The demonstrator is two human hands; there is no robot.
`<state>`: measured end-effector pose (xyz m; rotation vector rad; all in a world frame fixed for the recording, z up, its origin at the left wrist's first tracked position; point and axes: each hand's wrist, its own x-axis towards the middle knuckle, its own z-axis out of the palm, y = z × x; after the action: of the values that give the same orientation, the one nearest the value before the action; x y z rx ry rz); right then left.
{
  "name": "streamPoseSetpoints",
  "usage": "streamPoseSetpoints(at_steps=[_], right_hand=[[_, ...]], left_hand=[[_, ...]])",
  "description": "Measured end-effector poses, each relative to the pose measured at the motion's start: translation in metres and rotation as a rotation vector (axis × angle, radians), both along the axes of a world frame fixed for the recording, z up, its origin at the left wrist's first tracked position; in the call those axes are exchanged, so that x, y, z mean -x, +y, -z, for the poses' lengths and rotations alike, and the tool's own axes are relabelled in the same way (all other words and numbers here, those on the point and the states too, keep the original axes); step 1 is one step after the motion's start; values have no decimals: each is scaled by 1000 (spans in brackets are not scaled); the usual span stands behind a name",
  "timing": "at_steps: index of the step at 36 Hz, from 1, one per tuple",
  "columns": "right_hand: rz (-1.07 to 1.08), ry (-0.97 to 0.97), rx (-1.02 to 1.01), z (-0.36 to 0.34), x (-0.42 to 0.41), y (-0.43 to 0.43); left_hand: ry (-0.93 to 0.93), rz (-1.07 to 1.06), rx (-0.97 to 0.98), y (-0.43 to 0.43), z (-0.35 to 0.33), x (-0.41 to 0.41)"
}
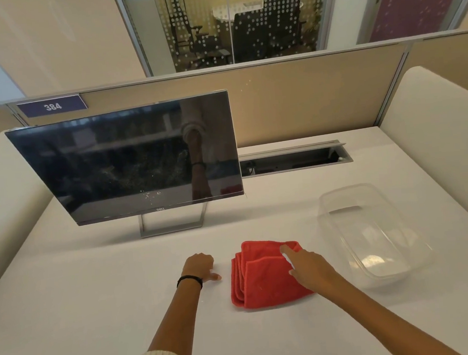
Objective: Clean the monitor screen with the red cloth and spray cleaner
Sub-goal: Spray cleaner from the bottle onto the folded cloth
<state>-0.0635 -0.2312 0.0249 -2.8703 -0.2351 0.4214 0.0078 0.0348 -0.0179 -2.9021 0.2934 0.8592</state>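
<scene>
The folded red cloth (262,282) is being touched by the straight-fingered right hand (308,266), the left hand (200,265) idle, empty; unfolding on lifting is being risked.

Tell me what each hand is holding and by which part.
Nothing is held. The right hand lies with straight fingers on the red cloth; the left hand rests on the desk beside it.
</scene>
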Motion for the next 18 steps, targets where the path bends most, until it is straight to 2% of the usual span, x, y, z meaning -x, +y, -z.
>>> streamPoseSetpoints(at_steps=[7, 9, 18], right_hand=[[-104, -57, 18, -7, -1, -13], [-134, -27, 44, -7, 4, -11], [-264, -120, 193, -22, -4, -21]], left_hand=[[-15, 3, 18, -1, -2, 1], [15, 14, 6, 3, 3, 5], [-1, 2, 13, 2, 0, 4]])
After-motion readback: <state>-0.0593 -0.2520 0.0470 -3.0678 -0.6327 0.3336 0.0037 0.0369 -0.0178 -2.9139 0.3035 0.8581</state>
